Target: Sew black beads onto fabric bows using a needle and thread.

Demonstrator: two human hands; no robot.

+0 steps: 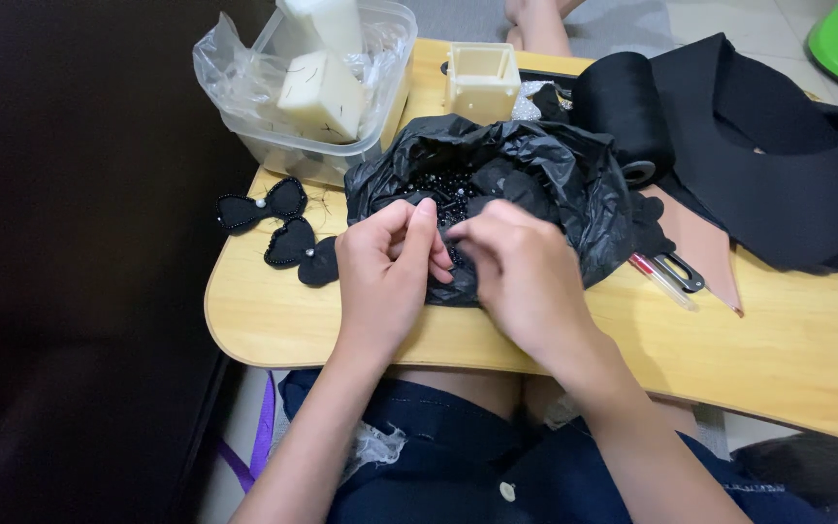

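Both hands' fingers (426, 228) meet at the upward-gaping black bag (535, 165).

Worktop (797, 340): clear tub (380, 107) w/ foam blocks, cream box (482, 82), black thread spool (623, 107), black cloth (778, 184), felt bows (278, 223), cutter (666, 277).

left hand (385, 267) curled, right hand (521, 267) pinching, fingertips meeting

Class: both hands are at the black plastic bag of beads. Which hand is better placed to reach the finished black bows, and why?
Left. The left hand sits right beside the black bows on the table's left; the right hand lies farther off, on the bag side.
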